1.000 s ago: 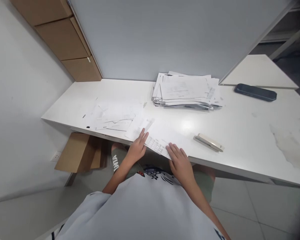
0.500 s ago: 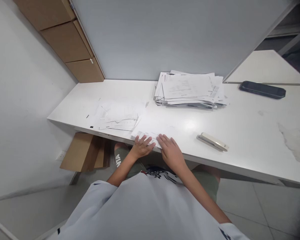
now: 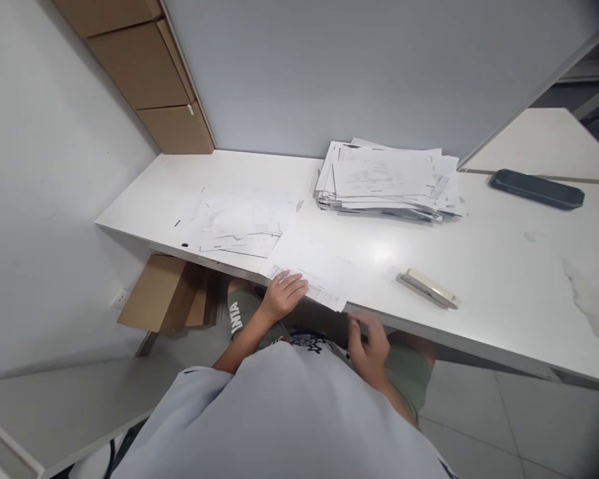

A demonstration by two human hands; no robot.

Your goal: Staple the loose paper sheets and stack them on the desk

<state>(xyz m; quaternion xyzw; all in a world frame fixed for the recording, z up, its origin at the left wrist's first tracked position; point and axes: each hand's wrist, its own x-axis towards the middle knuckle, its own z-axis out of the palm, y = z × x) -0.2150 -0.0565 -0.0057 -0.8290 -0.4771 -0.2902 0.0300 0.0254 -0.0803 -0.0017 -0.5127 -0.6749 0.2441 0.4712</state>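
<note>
A white desk [image 3: 504, 266] meets a grey partition [image 3: 329, 66]. The printed sheet [image 3: 319, 269] lies at the near edge, its long axis seemingly along it. The left hand [image 3: 283, 296] rests open on the sheet's left end. The right hand [image 3: 369, 342] hangs below the edge, half-curled and apparently empty. A stapler [image 3: 428, 289] lies to the right and a paper stack [image 3: 389, 179] behind.

A white desk [image 3: 504, 259] stands against a pale grey partition [image 3: 304, 66]; cardboard boxes [image 3: 144, 66] fill the corner, with grey floor tiles [image 3: 504, 412] underfoot.

Office: desk [image 3: 479, 266], paper stack [image 3: 389, 179], stapler [image 3: 428, 289]
</note>
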